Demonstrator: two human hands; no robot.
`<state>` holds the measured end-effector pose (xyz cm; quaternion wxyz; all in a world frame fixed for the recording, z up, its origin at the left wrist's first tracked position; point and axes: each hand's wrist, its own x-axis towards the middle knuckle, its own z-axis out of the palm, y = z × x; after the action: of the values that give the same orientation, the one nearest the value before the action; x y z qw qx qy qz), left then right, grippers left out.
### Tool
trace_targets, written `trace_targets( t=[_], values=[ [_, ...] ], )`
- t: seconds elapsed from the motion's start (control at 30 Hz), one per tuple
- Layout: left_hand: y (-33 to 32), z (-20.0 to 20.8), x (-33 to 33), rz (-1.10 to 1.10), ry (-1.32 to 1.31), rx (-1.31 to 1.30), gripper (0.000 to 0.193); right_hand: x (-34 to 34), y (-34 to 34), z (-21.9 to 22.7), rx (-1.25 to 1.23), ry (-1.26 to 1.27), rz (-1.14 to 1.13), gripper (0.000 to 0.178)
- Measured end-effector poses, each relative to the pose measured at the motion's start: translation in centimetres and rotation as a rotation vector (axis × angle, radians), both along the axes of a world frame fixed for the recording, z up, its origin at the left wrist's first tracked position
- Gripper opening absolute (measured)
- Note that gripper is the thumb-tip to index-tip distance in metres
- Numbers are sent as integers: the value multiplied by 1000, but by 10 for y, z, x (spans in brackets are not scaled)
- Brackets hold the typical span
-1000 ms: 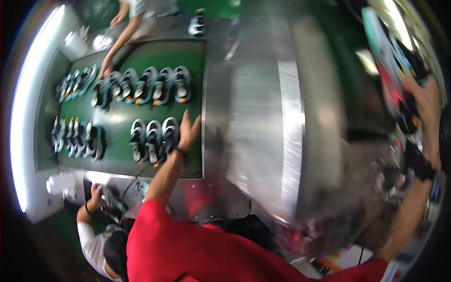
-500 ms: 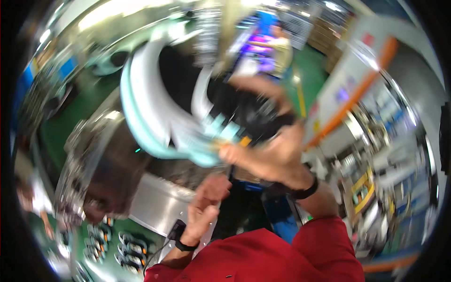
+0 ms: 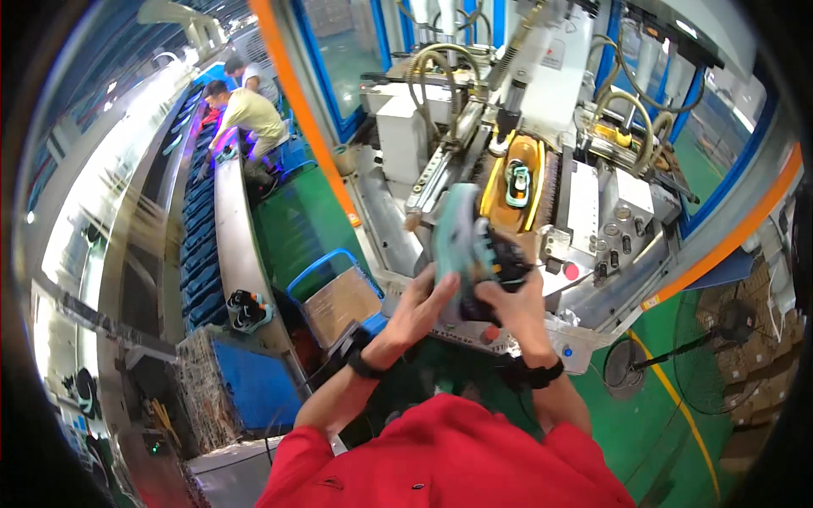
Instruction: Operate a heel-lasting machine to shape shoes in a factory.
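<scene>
At the far left I see a row of dark blue pads [image 3: 199, 262] running beside a pale metal bench [image 3: 235, 207], with a co-worker in a yellow top [image 3: 254, 118] bent over it farther back and a dark shoe with pale teal trim [image 3: 250, 311] sitting at its near end. Next comes a blue-framed cart [image 3: 339, 296] on the green floor. My left hand [image 3: 419, 311] follows, thumb and fingers along the edge of the held shoe [image 3: 461, 250]; blur hides whether they clamp it or only steady it. That shoe, teal-soled and tipped up on its side, is in the air in front of the machine [image 3: 402, 140]. Half a second ago the right hand had it alone and the left was free; now both are at it and my view has swung round to the machine, so I judge the carrying part mostly done and the handling here begun. Just past it, the yellow cradle [image 3: 512, 217] already has a smaller-looking teal and black shoe [image 3: 518, 182] lying in it. My right hand [image 3: 518, 309] is clamped on the held shoe's dark upper. Farther right are a red button [image 3: 570, 271] and a floor fan [image 3: 724, 351].
</scene>
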<state>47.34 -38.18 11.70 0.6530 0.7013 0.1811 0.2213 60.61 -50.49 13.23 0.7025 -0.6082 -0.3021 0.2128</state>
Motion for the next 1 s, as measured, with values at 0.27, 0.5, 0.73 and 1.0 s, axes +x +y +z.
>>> trace_targets(
  t=[0.27,0.5,0.73,1.0],
  values=[
    [79,-84,269,-27,385,183,64,119,-96,-26,92,17,-517,58],
    [105,-160,434,203,538,419,89,142,-143,-58,-97,-91,-880,66],
    [139,-166,422,179,365,115,36,236,-103,-44,-297,-229,-847,57],
    [117,-28,182,-110,238,-669,45,378,110,-36,-976,-368,-294,53]
  ],
)
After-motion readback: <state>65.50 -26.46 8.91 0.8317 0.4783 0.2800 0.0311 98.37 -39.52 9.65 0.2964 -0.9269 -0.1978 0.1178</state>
